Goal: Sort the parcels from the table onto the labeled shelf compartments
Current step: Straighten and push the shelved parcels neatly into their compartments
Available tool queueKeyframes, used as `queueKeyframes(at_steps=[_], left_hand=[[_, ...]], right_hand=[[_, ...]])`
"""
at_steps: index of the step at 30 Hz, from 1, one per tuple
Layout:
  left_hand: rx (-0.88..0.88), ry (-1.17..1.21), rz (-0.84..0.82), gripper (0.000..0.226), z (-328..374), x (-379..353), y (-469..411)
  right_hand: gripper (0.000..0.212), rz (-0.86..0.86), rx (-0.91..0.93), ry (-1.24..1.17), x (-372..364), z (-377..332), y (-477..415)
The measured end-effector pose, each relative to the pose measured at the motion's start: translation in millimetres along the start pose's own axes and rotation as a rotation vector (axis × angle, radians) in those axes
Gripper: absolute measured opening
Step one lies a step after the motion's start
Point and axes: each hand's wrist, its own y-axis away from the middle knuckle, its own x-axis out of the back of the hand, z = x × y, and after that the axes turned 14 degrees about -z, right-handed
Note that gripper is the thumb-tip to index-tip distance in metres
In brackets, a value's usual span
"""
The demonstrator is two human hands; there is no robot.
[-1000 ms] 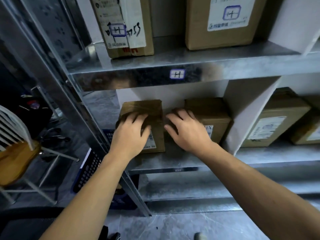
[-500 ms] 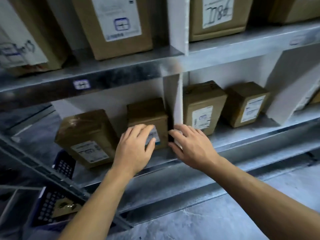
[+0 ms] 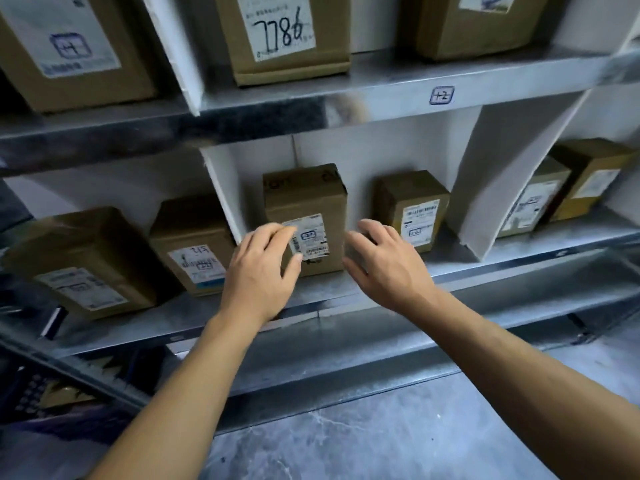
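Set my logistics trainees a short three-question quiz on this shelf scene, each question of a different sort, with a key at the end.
1. True or false: the right hand holds a parcel up in the air.
2. How many parcels stand in the compartment that the left hand reaches into? A one; B two; C four.
3. Fill in: the handwritten number on the upper parcel reads ____.
Key: 1 false; 2 B; 3 7786.
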Motion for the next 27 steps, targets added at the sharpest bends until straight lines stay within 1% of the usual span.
queueKeyframes(at_steps=[4,8,11,14,19,23,27], left_hand=[[0.056,-0.019,0.015,0.049,10,5,-31],[0.174,-0.037,-0.023,0.05,9,8,-57],[0.213,-0.01,-0.043,0.053,1,6,-72],[0.26,0.01,-0.1,0.057,-11,2,-84],[0.249,0.055,-0.114,0.056,-22,-10,-95],[0.229,0.096,-0.104,0.055,-28,-16,-97],[0.192,0.091,-0.094,0.055,-24,-14,-92]], right_hand=[[0.045,0.01,0.012,-0.081,17,19,-17],[0.049,0.0,0.0,-0.181,28,28,-45],[0.052,-0.023,-0.034,-0.256,28,28,-66],[0.053,-0.059,-0.048,-0.342,23,28,-86],[0.053,-0.072,-0.039,-0.468,17,26,-111],[0.048,-0.003,-0.009,-0.526,8,25,-111],[0.045,0.028,-0.034,-0.539,-1,27,-103]])
